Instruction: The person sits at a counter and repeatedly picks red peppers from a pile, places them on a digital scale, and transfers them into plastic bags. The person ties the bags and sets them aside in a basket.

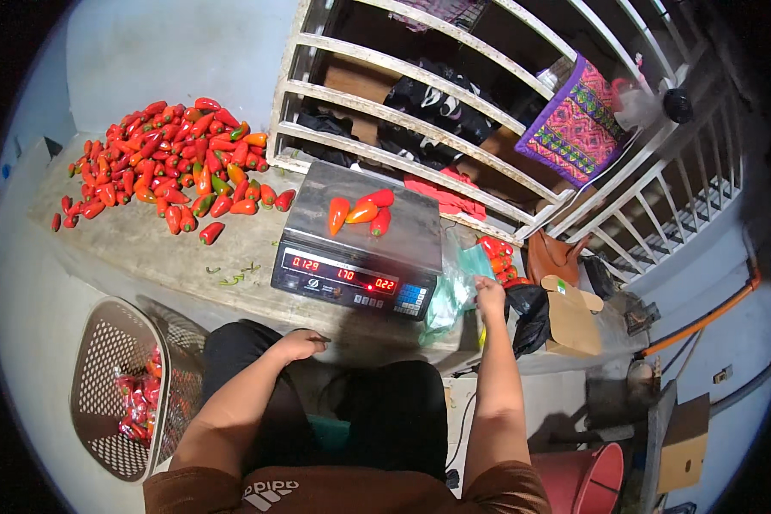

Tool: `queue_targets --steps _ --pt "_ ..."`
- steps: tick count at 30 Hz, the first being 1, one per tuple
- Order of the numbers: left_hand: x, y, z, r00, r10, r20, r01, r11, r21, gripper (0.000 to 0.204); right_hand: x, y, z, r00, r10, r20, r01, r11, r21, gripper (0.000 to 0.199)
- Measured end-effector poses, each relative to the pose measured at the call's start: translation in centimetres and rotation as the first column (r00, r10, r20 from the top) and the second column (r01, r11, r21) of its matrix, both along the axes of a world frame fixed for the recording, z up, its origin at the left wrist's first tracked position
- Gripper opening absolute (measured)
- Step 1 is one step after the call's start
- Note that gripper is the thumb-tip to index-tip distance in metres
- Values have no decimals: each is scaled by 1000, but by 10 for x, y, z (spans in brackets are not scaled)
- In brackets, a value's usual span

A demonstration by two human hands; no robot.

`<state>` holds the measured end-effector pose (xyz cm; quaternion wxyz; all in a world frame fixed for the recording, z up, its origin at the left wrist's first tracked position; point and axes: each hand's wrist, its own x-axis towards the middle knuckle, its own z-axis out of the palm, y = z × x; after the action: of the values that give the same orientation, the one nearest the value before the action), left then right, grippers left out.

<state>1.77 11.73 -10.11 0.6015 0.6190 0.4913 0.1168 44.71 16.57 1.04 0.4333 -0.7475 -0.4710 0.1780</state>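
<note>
The right hand (489,295) reaches forward past the right edge of the scale (355,236) and closes its fingers on a thin, greenish clear plastic bag (454,287) that hangs crumpled off the ledge (163,244), just beside the scale. The left hand (300,344) rests loosely curled on the person's left knee, holding nothing that can be made out, so the two hands are well apart.

The bag looks very light and limp — it has no shape of its own and will fold wherever it is pinched, so the sensible grip is at the rim of its mouth, with thumb and fingers gathering the film. Film like this tends to be slick and clings to itself, and it probably tears if pulled against a sharp corner of the scale.

Four peppers (361,211) lie on the scale's steel plate (red and orange, glossy). They look firm, smooth and light enough to lift one at a time, best taken around the thick shoulder near the stem; the waxy skin may slip under a loose pinch.

More red peppers (499,255) sit in another bag behind the right hand — a big loose pile (167,158) covers the ledge on the left, and a mesh basket (116,390) on the floor holds bagged ones.
</note>
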Motion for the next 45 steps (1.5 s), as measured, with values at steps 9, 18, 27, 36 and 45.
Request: queue_targets --steps 9,18,27,36,45 --pt "-4 0 1 1000 17 21 -18 999 44 32 -15 -2 62 996 -9 -85 -10 977 -212 11" --pt "-8 -3 3 998 28 59 -33 997 74 28 25 7 70 951 -163 -262 177 984 32 20" --pt "-12 3 -1 1000 -9 -6 9 995 100 25 -33 -6 121 960 3 -279 132 876 464 20" --pt "-11 -10 27 1000 4 -29 -4 1000 18 26 -39 1 79 988 -40 152 -24 917 398 8" --pt "-25 -4 46 847 148 510 83 912 -403 49 -157 -53 124 947 8 323 -224 734 642 17"
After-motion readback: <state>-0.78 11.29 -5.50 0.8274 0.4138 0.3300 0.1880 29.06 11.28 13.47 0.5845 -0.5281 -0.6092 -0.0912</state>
